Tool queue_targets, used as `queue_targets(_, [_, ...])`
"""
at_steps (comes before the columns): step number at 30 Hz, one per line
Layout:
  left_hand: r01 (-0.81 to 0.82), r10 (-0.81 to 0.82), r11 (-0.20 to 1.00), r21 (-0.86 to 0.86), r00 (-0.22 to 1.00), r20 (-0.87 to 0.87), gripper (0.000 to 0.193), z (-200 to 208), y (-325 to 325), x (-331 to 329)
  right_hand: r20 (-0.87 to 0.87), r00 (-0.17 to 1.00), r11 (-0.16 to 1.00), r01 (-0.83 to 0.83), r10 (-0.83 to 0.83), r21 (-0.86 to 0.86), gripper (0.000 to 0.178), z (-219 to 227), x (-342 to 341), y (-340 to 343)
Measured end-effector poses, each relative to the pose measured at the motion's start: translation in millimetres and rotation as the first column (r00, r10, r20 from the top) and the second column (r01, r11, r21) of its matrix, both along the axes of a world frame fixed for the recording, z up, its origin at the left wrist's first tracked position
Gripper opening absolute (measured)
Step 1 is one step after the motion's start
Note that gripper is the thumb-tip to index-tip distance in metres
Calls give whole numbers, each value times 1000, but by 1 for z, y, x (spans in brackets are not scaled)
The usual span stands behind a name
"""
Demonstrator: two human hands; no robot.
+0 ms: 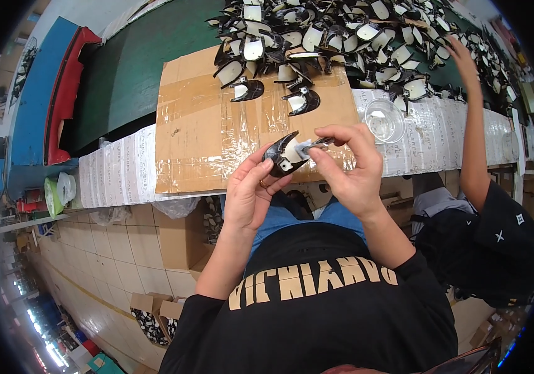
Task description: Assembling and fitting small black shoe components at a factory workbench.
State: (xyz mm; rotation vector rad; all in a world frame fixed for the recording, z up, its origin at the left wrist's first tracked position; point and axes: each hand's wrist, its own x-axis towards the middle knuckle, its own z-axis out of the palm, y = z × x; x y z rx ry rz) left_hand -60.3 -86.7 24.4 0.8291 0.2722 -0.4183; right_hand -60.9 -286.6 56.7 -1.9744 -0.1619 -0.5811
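Observation:
My left hand (252,185) is closed around a glossy black, curved heel-shaped piece (273,163) with a cream inner face, held tilted just above the cardboard's near edge. Against that cream face my right hand (355,163) pinches a small greyish-white, cloth-like scrap (303,149). Something dark shows by its thumb and forefinger, too small to make out. Two similar black pieces lie on the cardboard (198,134) beyond my hands, a left one (253,91) and a right one (305,101).
A large heap of black-and-cream pieces (317,38) covers the table's far side. At the right stands a clear round tub (384,121). A co-worker's bare arm (476,124) reaches into the heap. Below the table, open cardboard boxes (154,304) hold more pieces.

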Motion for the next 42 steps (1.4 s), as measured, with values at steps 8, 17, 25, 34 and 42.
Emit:
queue_targets(8, [7,-7,1000,-20,1000,1,42,-5,2,0,-27,998,998,-63,63,3,27,-2,-4,11])
queue_targets(17, [-26,26,1000,11,1000,13,40,4,11,-2,-13,1000,997,21,-22,-80,28,-5,-2,2])
queue_targets(25, [30,-108,846,532,987,116,35,21,148,-46,-66,994,991,91,-84,97,28,-9,4,-31])
queue_targets(34, [-97,-147,204,974,981,129,27,23,183,-29,-97,994,979,76,-59,187,29,-14,12,-35])
queue_targets(42, [-544,-331,95,833,772,542,49,-29,9,137,-113,994,966,30,0,257,33,-11,-4,-21])
